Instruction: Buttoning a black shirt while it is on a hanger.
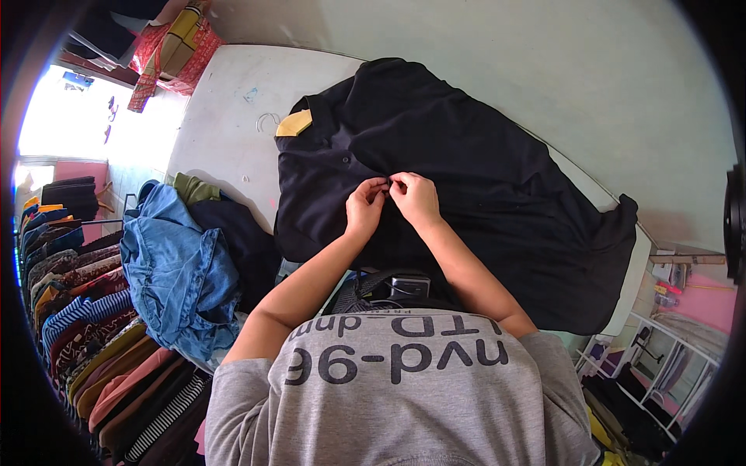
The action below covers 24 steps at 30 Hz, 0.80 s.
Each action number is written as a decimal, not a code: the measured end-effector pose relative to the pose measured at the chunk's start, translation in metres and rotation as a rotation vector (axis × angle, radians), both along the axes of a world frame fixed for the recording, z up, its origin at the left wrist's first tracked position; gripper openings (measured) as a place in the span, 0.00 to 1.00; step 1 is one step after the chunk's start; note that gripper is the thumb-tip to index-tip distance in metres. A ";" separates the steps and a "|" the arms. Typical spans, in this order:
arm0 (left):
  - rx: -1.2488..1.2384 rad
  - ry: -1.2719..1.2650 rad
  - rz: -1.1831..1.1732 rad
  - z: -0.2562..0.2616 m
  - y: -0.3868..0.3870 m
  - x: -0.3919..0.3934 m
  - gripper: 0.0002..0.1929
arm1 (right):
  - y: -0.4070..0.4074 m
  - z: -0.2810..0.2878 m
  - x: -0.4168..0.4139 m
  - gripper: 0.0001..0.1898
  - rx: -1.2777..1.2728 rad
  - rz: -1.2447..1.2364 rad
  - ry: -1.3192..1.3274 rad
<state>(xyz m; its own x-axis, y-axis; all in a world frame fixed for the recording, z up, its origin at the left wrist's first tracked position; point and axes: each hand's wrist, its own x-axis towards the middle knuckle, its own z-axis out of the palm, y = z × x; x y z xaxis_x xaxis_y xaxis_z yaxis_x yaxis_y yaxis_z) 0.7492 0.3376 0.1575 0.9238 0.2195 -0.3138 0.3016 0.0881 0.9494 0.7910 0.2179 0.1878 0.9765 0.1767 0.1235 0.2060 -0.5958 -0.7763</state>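
Note:
A black collared shirt (478, 175) lies spread on a white table (215, 110), collar to the left. Inside the collar sits a pale wooden hanger (294, 123), its metal hook (267, 121) resting on the tabletop. My left hand (366, 207) pinches the shirt's front placket between thumb and fingers. Right beside it, my right hand (417, 197) pinches the same edge, and the fingertips almost meet. Whatever lies between the fingertips is too small to make out. One dark button (345, 159) shows on the placket, between the hands and the collar.
A heap of clothes with a blue denim garment (175, 262) lies at the table's near left. Beyond it hangs a packed row of garments (99, 326). A red patterned bag (180, 52) stands at the far left corner. White metal racks (670, 355) stand to the right.

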 end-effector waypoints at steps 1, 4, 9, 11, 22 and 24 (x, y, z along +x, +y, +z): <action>0.081 -0.010 -0.022 0.001 0.001 0.000 0.13 | 0.001 0.002 -0.001 0.05 0.000 0.001 0.001; 0.145 -0.029 -0.040 0.002 0.001 -0.001 0.13 | 0.001 0.005 -0.004 0.06 -0.095 0.021 0.001; 0.122 -0.046 -0.032 -0.004 0.001 -0.001 0.12 | 0.002 0.000 -0.003 0.10 -0.205 0.011 -0.060; 0.036 0.079 0.011 -0.003 0.002 0.002 0.09 | 0.003 0.003 -0.002 0.10 -0.129 0.007 -0.048; -0.291 0.217 -0.040 0.011 0.019 0.015 0.12 | -0.048 -0.004 0.008 0.05 0.112 -0.159 0.091; -0.297 0.224 -0.013 0.016 0.030 0.017 0.16 | -0.090 0.003 0.000 0.04 -0.151 -0.230 0.009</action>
<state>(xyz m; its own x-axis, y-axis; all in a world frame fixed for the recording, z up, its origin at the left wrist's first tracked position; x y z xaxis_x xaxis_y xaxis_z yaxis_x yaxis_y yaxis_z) 0.7665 0.3681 0.1739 0.8272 0.0772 -0.5565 0.5016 0.3448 0.7934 0.7913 0.1274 0.1913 0.9941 -0.0336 0.1035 0.0456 -0.7354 -0.6761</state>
